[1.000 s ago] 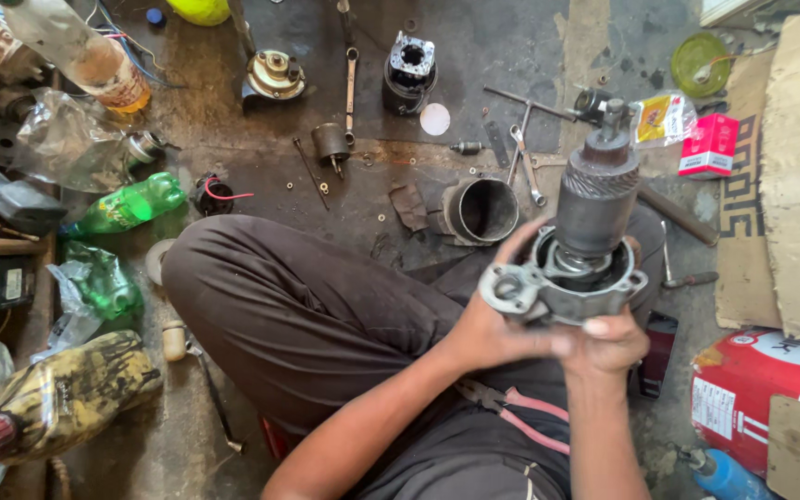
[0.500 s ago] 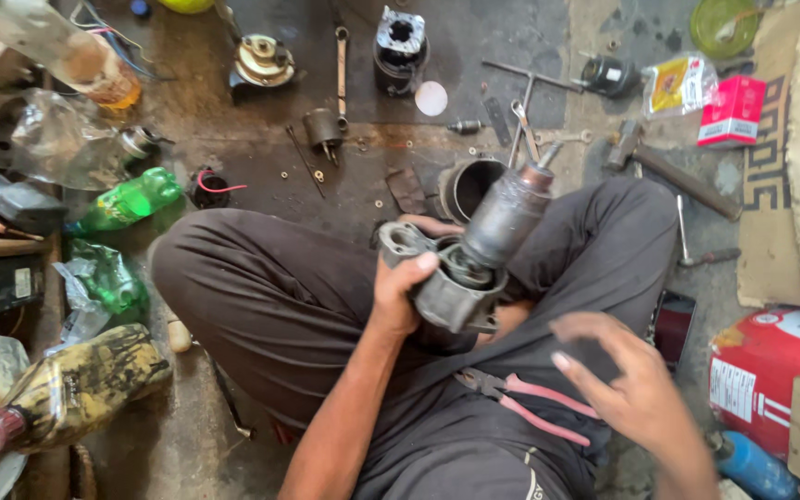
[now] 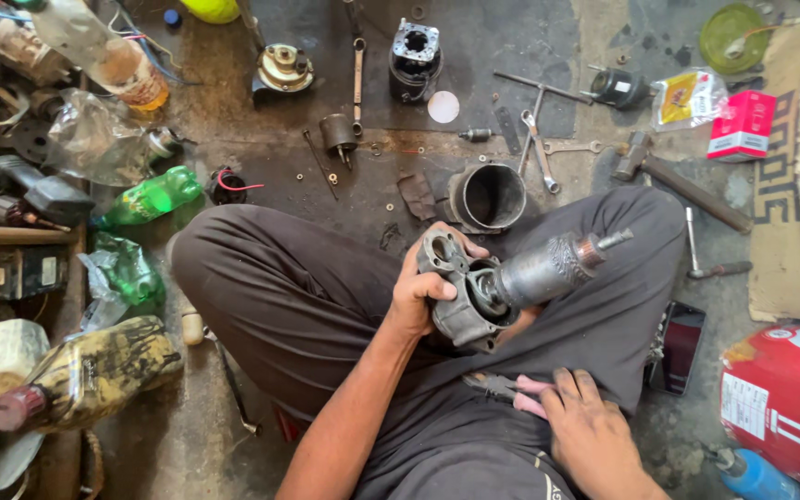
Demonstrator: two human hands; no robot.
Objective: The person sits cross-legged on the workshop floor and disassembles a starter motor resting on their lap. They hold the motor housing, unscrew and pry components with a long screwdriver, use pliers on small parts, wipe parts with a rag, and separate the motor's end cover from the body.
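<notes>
Gripped in the left hand, fingers wrapped over its rim, a grey motor housing sits above the person's lap, tilted so that its armature juts to the right. A shaft tip ends the armature, well clear of the hand. Right hand: lower than the housing, fingers flat and loosely spread on pink-handled pliers lying on the dark trousers; whether it actually grasps them cannot be told.

Beyond the housing, on the stained floor: an open metal cylinder, closest to it; spanners farther out and to the right; a finned engine cylinder farther still. Right of the housing: a hammer and a red box. Left of the housing, past the knee: a green bottle and a camouflage-patterned bottle.
</notes>
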